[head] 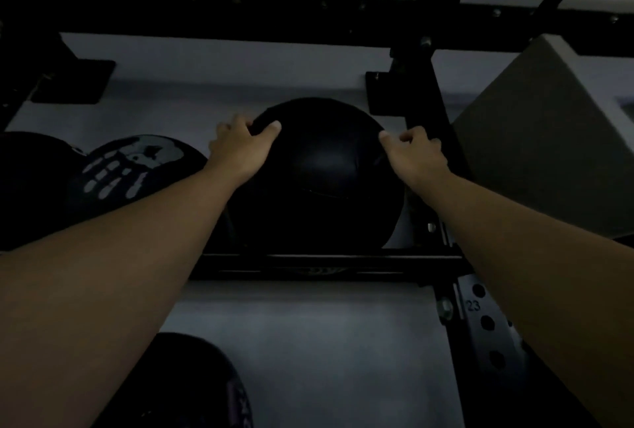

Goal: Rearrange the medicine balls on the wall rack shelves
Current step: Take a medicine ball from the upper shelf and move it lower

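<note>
While four balls are showing on the dim rack point(329, 261), the plain ball point(319, 177) is sitting on its front rail. Left of it are lying a printed ball point(133, 166) and a dark one point(27, 184); below, another point(202, 383). Both arms are reaching out straight, the left hand point(240, 149) and right hand point(417, 156) cupping its upper sides, fingers curled on it.

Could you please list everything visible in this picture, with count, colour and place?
plain medicine ball: one, black, centre, on the rack rails
printed medicine ball: one, black with white print, left of the plain one
other balls: two, dark, partly seen at far left and bottom
rack: one, black metal frame
box: one, grey, right
left hand: one, on the plain ball's upper left
right hand: one, at its upper right
</note>
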Tool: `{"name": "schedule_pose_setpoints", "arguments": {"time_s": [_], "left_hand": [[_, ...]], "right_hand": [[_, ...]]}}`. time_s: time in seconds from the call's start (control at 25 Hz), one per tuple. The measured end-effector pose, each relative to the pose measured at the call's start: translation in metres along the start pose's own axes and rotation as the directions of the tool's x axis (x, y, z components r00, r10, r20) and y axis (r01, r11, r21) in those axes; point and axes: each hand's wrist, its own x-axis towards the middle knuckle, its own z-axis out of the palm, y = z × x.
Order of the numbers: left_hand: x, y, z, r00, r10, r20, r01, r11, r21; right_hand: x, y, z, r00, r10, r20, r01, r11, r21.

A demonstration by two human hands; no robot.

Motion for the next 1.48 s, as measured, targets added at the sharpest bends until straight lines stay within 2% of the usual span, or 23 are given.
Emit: {"name": "schedule_pose_setpoints", "arguments": {"time_s": [0.12, 0.32, 0.48, 0.76, 1.0, 1.08, 1.24, 1.32, 1.48], "left_hand": [[0.012, -0.01, 0.019, 0.996, -0.081, 0.03, 0.084, 0.986, -0.141], [0.032, -0.028, 0.033, 0.994, -0.107, 0.008, 0.104, 0.95, -0.294], [0.041, -0.037, 0.043, 0.996, -0.079, -0.033, 0.063, 0.94, -0.334], [0.025, -0.043, 0.04, 0.995, -0.048, -0.084, 0.012, 0.924, -0.382], [-0.006, -0.038, 0.015, 0.998, 0.029, -0.055, -0.055, 0.832, -0.553], [-0.015, -0.029, 0.002, 0.999, 0.002, -0.047, -0.03, 0.8, -0.599], [-0.039, 0.0, -0.021, 0.989, -0.14, 0.04, 0.131, 0.746, -0.653], [-0.057, 0.011, -0.031, 0.988, -0.148, 0.045, 0.142, 0.749, -0.647], [-0.105, 0.029, -0.055, 0.995, -0.094, -0.043, 0.046, 0.77, -0.637]], "right_hand": [[0.018, 0.01, 0.019, 0.995, 0.093, 0.024, -0.096, 0.978, 0.186], [0.055, 0.032, 0.046, 0.987, 0.104, 0.122, -0.15, 0.873, 0.465], [0.06, 0.038, 0.06, 0.997, 0.074, 0.021, -0.073, 0.82, 0.567], [0.044, 0.041, 0.052, 0.997, 0.012, 0.072, -0.055, 0.781, 0.622], [0.011, 0.031, 0.024, 0.998, -0.018, 0.064, -0.03, 0.748, 0.664], [0.002, 0.021, 0.011, 0.998, 0.009, 0.057, -0.045, 0.741, 0.67], [-0.025, 0.002, -0.014, 0.992, 0.047, 0.113, -0.109, 0.766, 0.634], [-0.049, -0.002, -0.025, 0.995, 0.053, 0.086, -0.096, 0.767, 0.634], [-0.104, -0.01, -0.046, 0.996, 0.074, -0.047, -0.026, 0.763, 0.646]]}}
